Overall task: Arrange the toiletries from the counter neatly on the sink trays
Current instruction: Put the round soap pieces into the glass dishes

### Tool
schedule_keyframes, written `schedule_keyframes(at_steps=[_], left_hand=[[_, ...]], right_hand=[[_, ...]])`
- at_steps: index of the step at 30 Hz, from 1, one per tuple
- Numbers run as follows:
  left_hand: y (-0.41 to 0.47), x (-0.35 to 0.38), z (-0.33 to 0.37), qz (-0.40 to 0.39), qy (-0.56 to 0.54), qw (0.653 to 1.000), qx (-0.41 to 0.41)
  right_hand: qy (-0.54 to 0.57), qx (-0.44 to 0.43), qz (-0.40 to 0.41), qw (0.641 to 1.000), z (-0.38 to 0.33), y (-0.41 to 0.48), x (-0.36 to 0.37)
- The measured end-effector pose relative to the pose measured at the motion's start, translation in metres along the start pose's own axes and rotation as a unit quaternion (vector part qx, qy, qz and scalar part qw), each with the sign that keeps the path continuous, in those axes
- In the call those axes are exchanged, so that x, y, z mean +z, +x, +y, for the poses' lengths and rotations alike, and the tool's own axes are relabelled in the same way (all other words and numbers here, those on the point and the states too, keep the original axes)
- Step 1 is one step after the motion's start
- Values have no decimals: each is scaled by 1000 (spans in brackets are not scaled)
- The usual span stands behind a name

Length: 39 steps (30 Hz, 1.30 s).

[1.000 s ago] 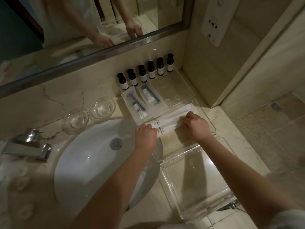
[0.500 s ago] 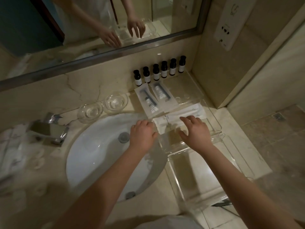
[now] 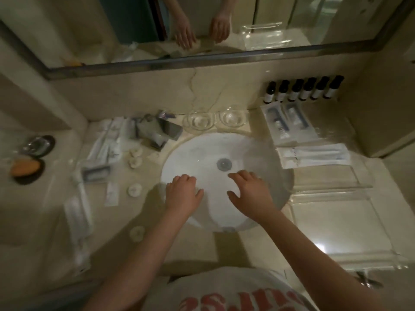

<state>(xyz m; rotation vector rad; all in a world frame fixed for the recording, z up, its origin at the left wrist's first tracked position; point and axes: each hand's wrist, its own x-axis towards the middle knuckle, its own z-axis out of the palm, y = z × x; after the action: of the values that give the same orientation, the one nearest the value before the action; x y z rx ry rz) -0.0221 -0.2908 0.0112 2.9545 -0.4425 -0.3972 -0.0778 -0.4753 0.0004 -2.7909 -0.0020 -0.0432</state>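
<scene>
A single wide-angle head camera looks steeply down from close above the white sink basin [image 3: 197, 153] and the counter [image 3: 40, 232]. It faces the back wall. The mirror [image 3: 89, 30] crosses the top edge and the wearer's shirt [image 3: 224, 288] fills the bottom.

round white ceramic basin [image 3: 197, 153] | six dark-capped, white-labelled small bottles [image 3: 303, 90] upper right | orange oval soap [image 3: 24, 167] on black dish, left | beige veined marble counter [image 3: 45, 232]

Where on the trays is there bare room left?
The near tray is bare. The far tray has a free strip in front of the long packets. Crowded: behind them to the bottles, and the counter left of the sink.
</scene>
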Motion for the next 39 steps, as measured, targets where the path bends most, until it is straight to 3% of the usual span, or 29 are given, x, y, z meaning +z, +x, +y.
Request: schedule_keyframes(at_steps=[10, 19, 24, 29, 35, 39], left_hand=[[-71, 7, -156, -4, -58, 977, -206], [-84, 14, -247, -36, -106, 954, -278], [-68, 13, -257, -14, -108, 960, -260], [-55, 15, -249, -13, -125, 975, -182], [-56, 17, -225, -103, -228, 964, -88], [-66, 27, -212, -147, -208, 966, -35]], right_hand=[[3, -166, -107, 980, -141, 38, 53], [-44, -136, -223, 964, -208, 83, 109], [-25, -54, -218, 974, -226, 109, 130], [-48, -55, -196, 978, -234, 119, 142], [30, -35, -162, 986, -220, 116, 127], [101, -16, -129, 986, -202, 96, 108]])
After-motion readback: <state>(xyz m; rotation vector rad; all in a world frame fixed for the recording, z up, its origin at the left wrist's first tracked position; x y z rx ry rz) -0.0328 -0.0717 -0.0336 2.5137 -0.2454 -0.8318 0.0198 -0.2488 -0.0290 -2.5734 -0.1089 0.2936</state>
